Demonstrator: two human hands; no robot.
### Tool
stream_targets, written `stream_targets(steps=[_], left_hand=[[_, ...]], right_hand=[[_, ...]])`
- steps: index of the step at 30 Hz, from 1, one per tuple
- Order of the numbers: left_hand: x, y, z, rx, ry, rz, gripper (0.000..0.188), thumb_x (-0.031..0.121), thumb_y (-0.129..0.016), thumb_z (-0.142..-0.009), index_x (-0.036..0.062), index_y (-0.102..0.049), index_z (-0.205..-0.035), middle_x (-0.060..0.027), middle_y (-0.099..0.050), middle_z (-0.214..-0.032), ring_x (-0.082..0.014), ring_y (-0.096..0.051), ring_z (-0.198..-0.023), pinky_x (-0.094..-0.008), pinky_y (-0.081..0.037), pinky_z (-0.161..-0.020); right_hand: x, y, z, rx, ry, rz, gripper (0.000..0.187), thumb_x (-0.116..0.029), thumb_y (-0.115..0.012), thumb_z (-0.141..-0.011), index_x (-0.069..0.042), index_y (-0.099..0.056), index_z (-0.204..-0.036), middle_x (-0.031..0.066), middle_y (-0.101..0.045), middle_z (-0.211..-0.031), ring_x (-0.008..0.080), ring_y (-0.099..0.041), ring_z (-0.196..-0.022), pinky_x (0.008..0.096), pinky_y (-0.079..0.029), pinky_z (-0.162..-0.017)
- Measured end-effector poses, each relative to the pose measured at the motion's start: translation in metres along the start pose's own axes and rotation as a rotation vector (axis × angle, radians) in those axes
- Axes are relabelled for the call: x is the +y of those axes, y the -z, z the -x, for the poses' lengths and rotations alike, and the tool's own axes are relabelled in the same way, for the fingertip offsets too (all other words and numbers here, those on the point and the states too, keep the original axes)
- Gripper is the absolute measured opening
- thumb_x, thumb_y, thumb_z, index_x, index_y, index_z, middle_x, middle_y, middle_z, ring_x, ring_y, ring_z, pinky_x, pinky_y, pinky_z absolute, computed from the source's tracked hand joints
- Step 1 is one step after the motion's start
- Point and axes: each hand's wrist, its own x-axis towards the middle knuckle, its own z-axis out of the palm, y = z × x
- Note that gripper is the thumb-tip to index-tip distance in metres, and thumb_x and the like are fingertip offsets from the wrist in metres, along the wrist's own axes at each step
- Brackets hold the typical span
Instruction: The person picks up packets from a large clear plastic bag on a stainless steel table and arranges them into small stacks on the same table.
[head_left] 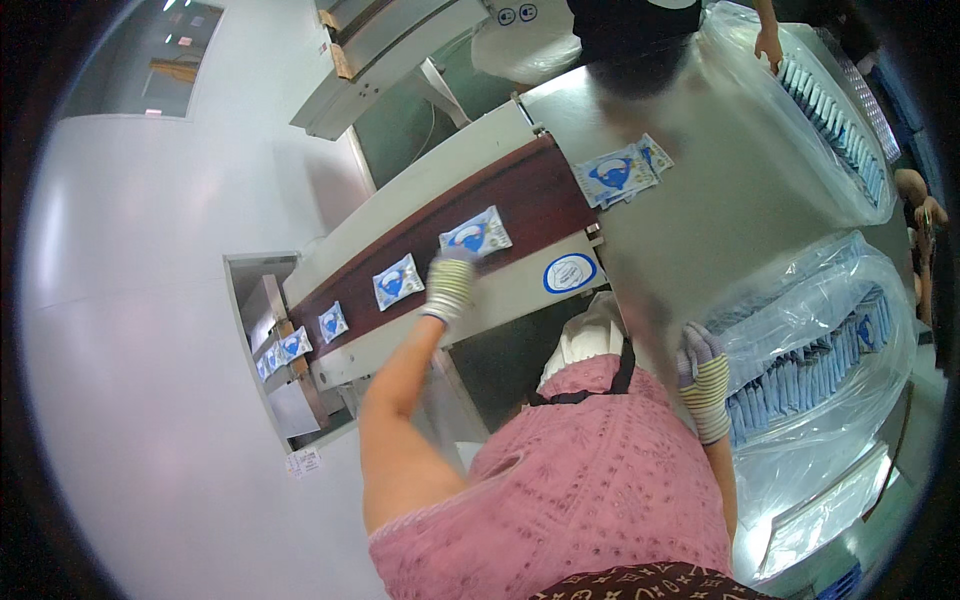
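Note:
My left hand (452,284), in a glove with a yellow-and-white striped cuff, reaches over a dark red conveyor belt (540,180). Its fingers, smeared by motion, are at the lower left edge of a white-and-blue packet (478,232); whether they grip it cannot be told. A second packet (398,282) and a third packet (333,321) lie farther left on the belt. My right hand (702,375), gloved alike, is low at the metal table's edge, beside a plastic-lined container (815,345) of upright packets. Its fingers show too little to tell their grip.
Several overlapping packets (615,175) lie on the metal table (690,220) at the belt's end. Across it, another person's hand (769,48) is at a second plastic-lined load of packets (830,115). More packets (285,352) are in the wall opening at left.

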Motion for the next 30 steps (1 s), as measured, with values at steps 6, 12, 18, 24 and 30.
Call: stream_targets(steps=[6, 12, 18, 24, 30], left_hand=[[-0.097, 0.031, 0.015, -0.545, 0.426, 0.047, 0.068, 0.028, -0.083, -0.063, 0.007, -0.055, -0.121, -0.015, -0.058, -0.122, -0.0358, -0.049, -0.124, -0.0448, -0.041, -0.104], [-0.061, 0.029, -0.042, -0.592, 0.025, 0.313, 0.046, 0.032, -0.084, -0.063, 0.0098, -0.062, -0.097, -0.0144, -0.062, -0.099, -0.0316, -0.06, -0.094, -0.0453, -0.047, -0.084], [0.045, 0.063, -0.113, -0.361, -0.124, 0.964, 0.019, 0.003, -0.069, -0.078, 0.0036, -0.054, -0.09, -0.0071, -0.056, -0.077, -0.014, -0.054, -0.076, -0.0304, -0.048, -0.071], [0.096, 0.035, -0.209, 0.099, -0.265, 0.672, 0.055, 0.016, -0.078, -0.075, 0.0005, -0.054, -0.121, -0.0142, -0.062, -0.103, -0.0263, -0.06, -0.096, -0.037, -0.049, -0.087], [0.152, 0.043, -0.284, -0.181, -0.351, 0.549, 0.076, 0.025, -0.082, -0.071, -0.0029, -0.049, -0.132, -0.023, -0.058, -0.127, -0.0358, -0.055, -0.118, -0.0395, -0.042, -0.103]], right_hand=[[0.006, -0.003, -0.018, -0.05, -0.06, -0.019, 0.036, -0.01, -0.061, -0.085, -0.003, -0.057, -0.121, 0.0153, -0.062, -0.116, 0.0354, -0.058, -0.105, 0.0442, -0.046, -0.093], [0.003, -0.002, -0.034, -0.072, -0.178, 0.011, 0.033, -0.011, -0.062, -0.085, -0.003, -0.059, -0.117, 0.0143, -0.063, -0.113, 0.0346, -0.058, -0.105, 0.0429, -0.046, -0.091], [0.004, -0.001, -0.034, -0.027, -0.29, -0.044, 0.032, -0.011, -0.063, -0.085, -0.002, -0.06, -0.116, 0.0146, -0.064, -0.112, 0.0351, -0.058, -0.105, 0.0429, -0.047, -0.091], [0.017, -0.009, -0.033, -0.028, -0.292, -0.023, 0.035, -0.014, -0.062, -0.086, -0.003, -0.057, -0.119, 0.0154, -0.063, -0.113, 0.0355, -0.058, -0.105, 0.0435, -0.047, -0.091], [0.036, -0.051, -0.066, -0.04, -0.531, -0.455, 0.043, -0.02, -0.065, -0.089, -0.002, -0.054, -0.126, 0.0172, -0.063, -0.116, 0.0296, -0.058, -0.113, 0.038, -0.045, -0.095]])
